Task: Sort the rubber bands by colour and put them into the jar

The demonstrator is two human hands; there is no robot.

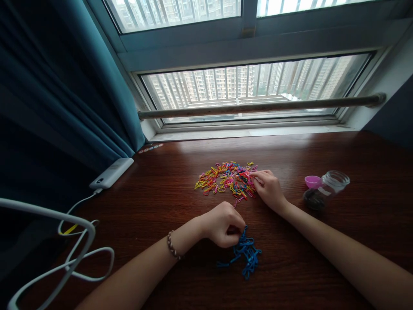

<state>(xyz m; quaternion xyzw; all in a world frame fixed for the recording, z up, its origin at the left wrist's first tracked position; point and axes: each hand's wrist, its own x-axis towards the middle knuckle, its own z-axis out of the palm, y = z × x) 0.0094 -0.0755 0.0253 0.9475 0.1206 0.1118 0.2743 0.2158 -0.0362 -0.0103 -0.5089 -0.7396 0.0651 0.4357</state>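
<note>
Woodgrain tabletop (300, 275), dark reddish brown, carries everything near at hand. Closest on it lies a loose pile of blue elastic bands (250, 254), narrow loops tangled together, with a thin strand trailing left. At the pile's upper edge is the left hand (224, 224), fingers curled in towards the thumb; whether a band is pinched between the tips I cannot tell. A braided bracelet (172, 245) circles that wrist. Far to the left, a thick white cable (87, 228) arches and loops, with a yellow strip (70, 229) on a thinner part.

Beyond the blue pile, the right hand (269, 189) reaches in from the right. Its index finger is extended to the right edge of the multicoloured elastic bands (222, 178) and the others are bent under; whether it grips one is hidden. These bands are small, glossy-looking loops in yellow, pink, orange, red and some blue, spread in a wide, uneven heap, a few pink ones straggling on its near side.

Right of that hand, a clear jar (334, 183) leans at a tilt, dark contents in its lower end and a pale label on its side, the print too small to read. A pink cup (312, 181) sits just beside it. To the left, by the blue curtain (106, 94), a white power bank (112, 173) bears a dark oval with unreadable marks, the cable running to its near end. Small round stickers (150, 148) line the table near the curtain. Farthest off, a metal rail (258, 106) crosses the window (226, 82), with bars and tower blocks outside.
</note>
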